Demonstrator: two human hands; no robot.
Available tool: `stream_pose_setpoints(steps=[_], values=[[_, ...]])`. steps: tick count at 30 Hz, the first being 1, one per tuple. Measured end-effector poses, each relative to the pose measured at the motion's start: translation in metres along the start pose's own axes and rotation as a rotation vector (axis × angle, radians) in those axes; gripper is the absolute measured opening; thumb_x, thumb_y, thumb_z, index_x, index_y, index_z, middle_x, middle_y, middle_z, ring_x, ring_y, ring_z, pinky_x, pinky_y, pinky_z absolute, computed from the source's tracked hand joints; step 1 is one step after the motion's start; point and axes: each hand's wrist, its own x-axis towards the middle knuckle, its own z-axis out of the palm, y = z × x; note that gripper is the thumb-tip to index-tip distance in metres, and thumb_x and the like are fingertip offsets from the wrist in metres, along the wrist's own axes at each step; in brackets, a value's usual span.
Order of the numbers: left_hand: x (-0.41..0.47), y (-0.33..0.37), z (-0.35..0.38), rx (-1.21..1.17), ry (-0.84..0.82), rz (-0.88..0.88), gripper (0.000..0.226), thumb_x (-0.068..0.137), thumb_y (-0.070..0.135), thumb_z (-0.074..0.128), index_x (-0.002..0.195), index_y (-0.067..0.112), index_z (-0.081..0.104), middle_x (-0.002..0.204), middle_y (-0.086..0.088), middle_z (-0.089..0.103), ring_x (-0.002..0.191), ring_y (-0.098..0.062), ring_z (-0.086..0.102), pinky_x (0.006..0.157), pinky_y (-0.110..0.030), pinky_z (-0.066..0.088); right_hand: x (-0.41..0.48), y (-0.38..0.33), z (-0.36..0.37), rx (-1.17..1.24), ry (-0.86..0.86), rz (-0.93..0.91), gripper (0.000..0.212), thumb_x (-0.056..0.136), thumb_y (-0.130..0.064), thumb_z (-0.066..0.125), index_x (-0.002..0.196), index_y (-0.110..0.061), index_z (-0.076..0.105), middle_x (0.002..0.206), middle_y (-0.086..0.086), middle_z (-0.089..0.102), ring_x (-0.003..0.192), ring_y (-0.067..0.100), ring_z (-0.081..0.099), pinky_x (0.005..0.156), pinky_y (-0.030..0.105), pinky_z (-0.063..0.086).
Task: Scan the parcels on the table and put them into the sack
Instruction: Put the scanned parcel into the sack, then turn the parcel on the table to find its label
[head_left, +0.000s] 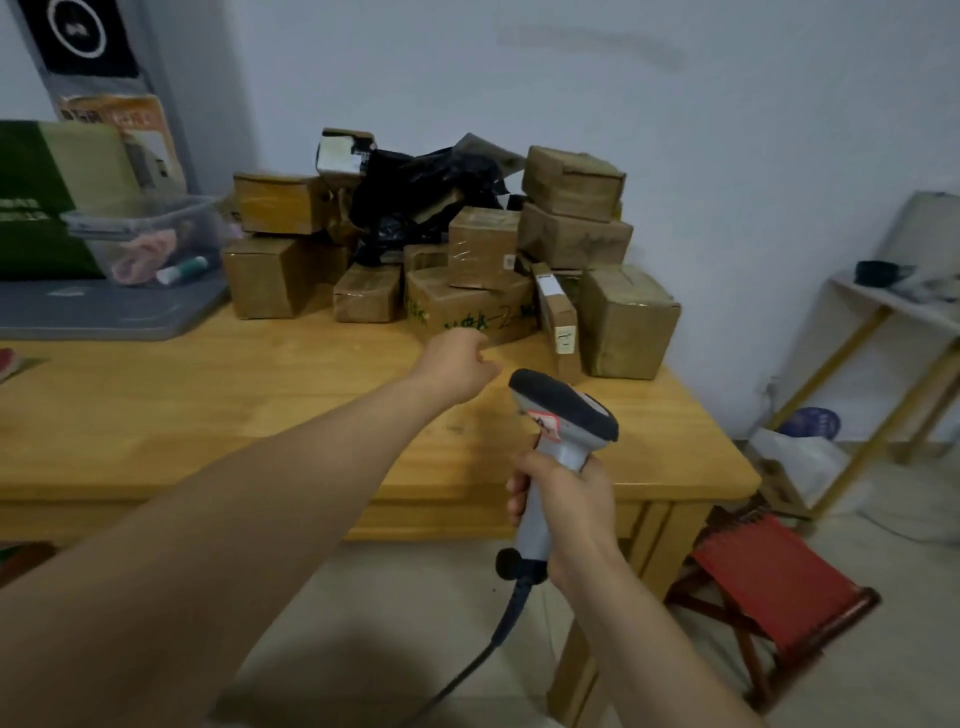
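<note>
My left hand (457, 366) nears the lettered box (467, 312) low in the far parcel pile (571, 234), finger spread hidden; right hand (569, 512) grips the scanner (563, 410). Tugging it could topple the stacked box (483, 247) above.

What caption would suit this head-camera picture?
Left hand reaches toward stacked parcels while right hand grips a barcode scanner.

bare left hand (457, 366), right hand (569, 512)

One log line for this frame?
left hand: stretched out to green-marked box, grip unclear | right hand: holds scanner | parcels: piled on table
</note>
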Motion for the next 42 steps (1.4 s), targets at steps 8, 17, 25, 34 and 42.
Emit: stream_pose_setpoints(steps=[8,17,25,34,42], values=[[0.061,0.085,0.049,-0.253,0.075,-0.133,0.036,0.089,0.045,0.063,0.104,0.013,0.060,0.101,-0.004,0.060,0.103,-0.023,0.059,0.077,-0.032,0.045,0.029,-0.019,-0.045,0.036,0.084,-0.021,0.009,0.081,0.000,0.063,0.088,-0.003,0.057,0.052,0.005,0.056,0.040,0.016,0.052,0.042,0.025,0.044],[0.081,0.054,0.048,-0.580,0.188,-0.394,0.036,0.085,0.023,0.071,0.107,-0.002,0.058,0.096,-0.011,0.065,0.071,-0.025,0.066,0.062,-0.035,0.058,0.042,-0.017,-0.056,0.048,0.008,-0.022,0.008,0.083,0.001,0.063,0.079,-0.004,0.057,0.051,0.006,0.057,0.041,0.016,0.051,0.044,0.026,0.043],[0.007,-0.021,-0.010,-0.675,0.225,-0.372,0.023,0.083,0.007,0.068,0.106,0.007,0.069,0.101,-0.009,0.069,0.081,-0.018,0.066,0.067,-0.030,0.059,0.009,-0.005,-0.030,0.071,-0.094,-0.004,0.010,0.084,0.002,0.062,0.090,-0.005,0.060,0.053,0.005,0.056,0.042,0.015,0.050,0.044,0.025,0.043],[-0.110,-0.089,-0.052,0.414,-0.132,0.015,0.108,0.052,0.089,0.051,0.143,0.031,0.041,0.148,0.005,0.035,0.136,-0.017,0.031,0.109,-0.037,0.026,-0.035,0.004,-0.003,-0.039,-0.148,0.024,0.008,0.085,-0.003,0.065,0.089,-0.008,0.061,0.054,0.005,0.059,0.045,0.015,0.053,0.045,0.027,0.046],[-0.068,-0.100,-0.039,0.224,-0.222,-0.234,0.122,0.066,0.065,0.074,0.154,0.017,0.005,0.159,-0.007,0.018,0.144,-0.026,0.019,0.116,-0.043,0.018,-0.041,0.000,-0.005,-0.139,-0.158,0.040,0.007,0.083,0.001,0.064,0.083,-0.004,0.059,0.056,0.009,0.058,0.045,0.019,0.051,0.046,0.030,0.044]])
